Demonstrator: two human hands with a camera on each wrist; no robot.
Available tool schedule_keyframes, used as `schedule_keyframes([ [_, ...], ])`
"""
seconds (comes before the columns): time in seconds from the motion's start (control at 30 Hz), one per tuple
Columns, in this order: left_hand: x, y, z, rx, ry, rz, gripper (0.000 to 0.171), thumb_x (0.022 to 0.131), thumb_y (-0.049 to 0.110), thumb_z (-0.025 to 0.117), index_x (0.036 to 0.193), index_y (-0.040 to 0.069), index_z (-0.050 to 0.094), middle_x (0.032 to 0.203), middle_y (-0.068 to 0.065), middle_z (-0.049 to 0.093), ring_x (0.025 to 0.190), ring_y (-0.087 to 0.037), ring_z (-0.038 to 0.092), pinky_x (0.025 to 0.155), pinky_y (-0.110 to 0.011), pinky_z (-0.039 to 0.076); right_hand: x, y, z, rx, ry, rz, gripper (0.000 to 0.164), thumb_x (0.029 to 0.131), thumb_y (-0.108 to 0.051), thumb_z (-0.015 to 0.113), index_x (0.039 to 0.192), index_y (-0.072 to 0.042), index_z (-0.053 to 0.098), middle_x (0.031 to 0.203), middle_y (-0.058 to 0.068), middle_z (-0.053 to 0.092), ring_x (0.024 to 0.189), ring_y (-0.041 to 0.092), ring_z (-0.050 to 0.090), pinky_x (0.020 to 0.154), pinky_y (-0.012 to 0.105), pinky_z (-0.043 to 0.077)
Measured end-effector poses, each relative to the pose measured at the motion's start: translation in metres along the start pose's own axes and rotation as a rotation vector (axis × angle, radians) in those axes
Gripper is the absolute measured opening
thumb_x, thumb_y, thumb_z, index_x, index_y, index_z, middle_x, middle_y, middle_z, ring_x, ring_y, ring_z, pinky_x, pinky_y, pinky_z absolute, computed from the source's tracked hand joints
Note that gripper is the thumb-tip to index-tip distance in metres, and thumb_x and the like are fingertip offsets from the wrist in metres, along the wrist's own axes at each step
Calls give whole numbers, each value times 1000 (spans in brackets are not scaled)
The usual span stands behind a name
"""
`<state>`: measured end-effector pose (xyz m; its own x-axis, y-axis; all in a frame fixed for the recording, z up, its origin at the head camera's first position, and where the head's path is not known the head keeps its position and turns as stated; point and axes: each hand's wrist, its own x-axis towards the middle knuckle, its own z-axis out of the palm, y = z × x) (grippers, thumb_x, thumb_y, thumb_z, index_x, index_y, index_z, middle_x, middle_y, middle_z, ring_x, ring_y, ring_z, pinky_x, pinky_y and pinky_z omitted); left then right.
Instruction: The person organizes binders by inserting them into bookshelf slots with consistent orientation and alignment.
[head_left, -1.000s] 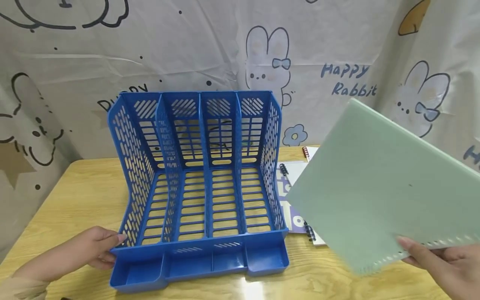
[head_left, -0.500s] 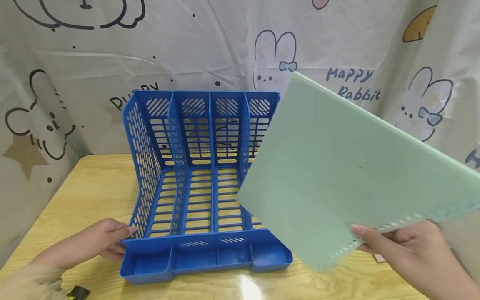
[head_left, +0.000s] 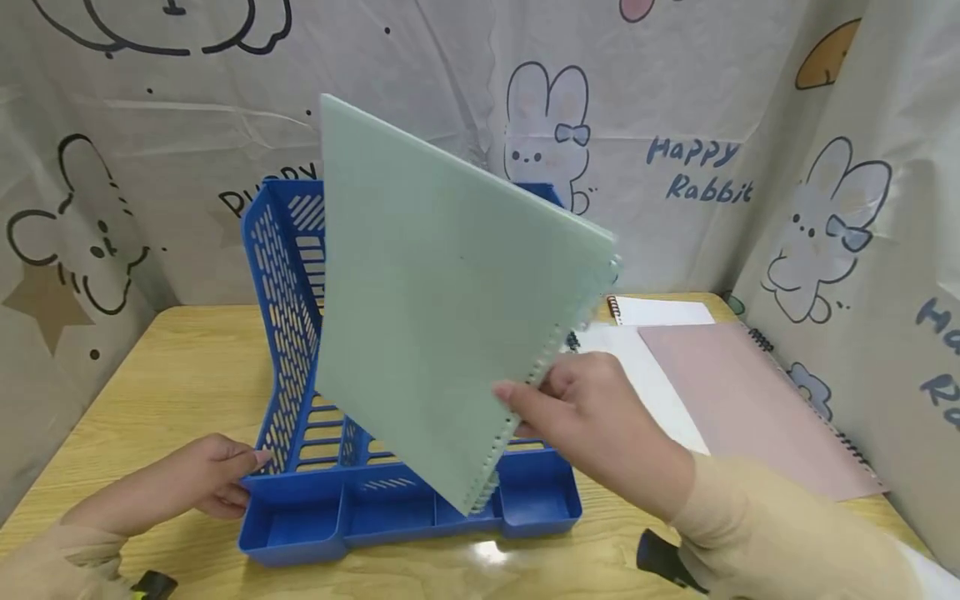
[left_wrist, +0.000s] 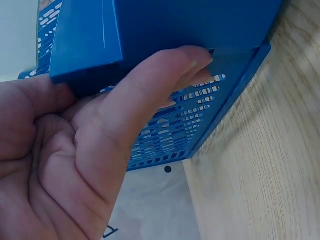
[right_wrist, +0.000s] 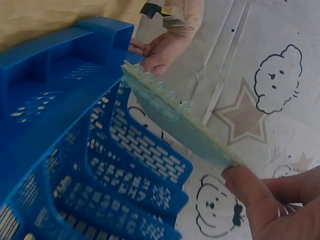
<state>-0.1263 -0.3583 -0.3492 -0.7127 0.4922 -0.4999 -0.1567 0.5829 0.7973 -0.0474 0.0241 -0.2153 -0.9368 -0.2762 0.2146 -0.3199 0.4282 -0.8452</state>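
You have the green notebook (head_left: 457,292) raised over the blue rack (head_left: 300,487), not yet in a slot.
No notebook shows in the visible parts of the slots, while a pink notebook (head_left: 750,400) and a white notebook (head_left: 626,354) lie on the desk (head_left: 202,358) to the right, so most of the work looks left. Your right hand (head_left: 581,408) pinches the green one's coil edge, thumb on the near face, keeping it tilted; your left hand (head_left: 217,468), well apart, grips the rack's left front corner.
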Motion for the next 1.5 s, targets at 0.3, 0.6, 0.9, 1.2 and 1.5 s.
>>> schedule_keyframes([
  [0.3,-5,2,-6,25,0,-37,46,105,28,31,79,-3,52,124,-45,40,103,-46,61,81,-44,57,59,-25,40,-225,-47,-73,20,92,-9,56,96,1,73,70,6,68,40,5,46,37,15,35],
  [0.6,-3,3,-1,6,7,-16,38,104,27,34,70,11,37,96,-21,58,98,-35,65,80,-45,57,91,-34,70,-434,-61,-98,25,91,-1,48,96,1,72,59,2,57,37,5,35,34,14,29],
  [0.9,-1,7,7,25,58,4,39,104,24,33,66,17,26,68,0,47,87,-23,67,76,-42,58,119,-26,101,-511,-6,-37,25,91,0,46,74,-3,65,50,-1,41,35,6,29,32,15,25],
  [1.2,1,14,11,39,72,13,38,104,17,31,65,15,30,72,-3,57,81,-24,68,74,-40,59,129,-14,124,-557,43,-39,34,90,-3,51,58,-13,44,49,-5,34,37,6,30,33,13,26],
  [1.5,-5,6,7,42,64,-6,38,104,16,28,67,14,34,80,-8,57,91,-30,67,77,-43,58,119,-8,168,-841,129,-130,15,93,-19,58,90,-8,66,73,0,70,57,8,66,41,12,46],
])
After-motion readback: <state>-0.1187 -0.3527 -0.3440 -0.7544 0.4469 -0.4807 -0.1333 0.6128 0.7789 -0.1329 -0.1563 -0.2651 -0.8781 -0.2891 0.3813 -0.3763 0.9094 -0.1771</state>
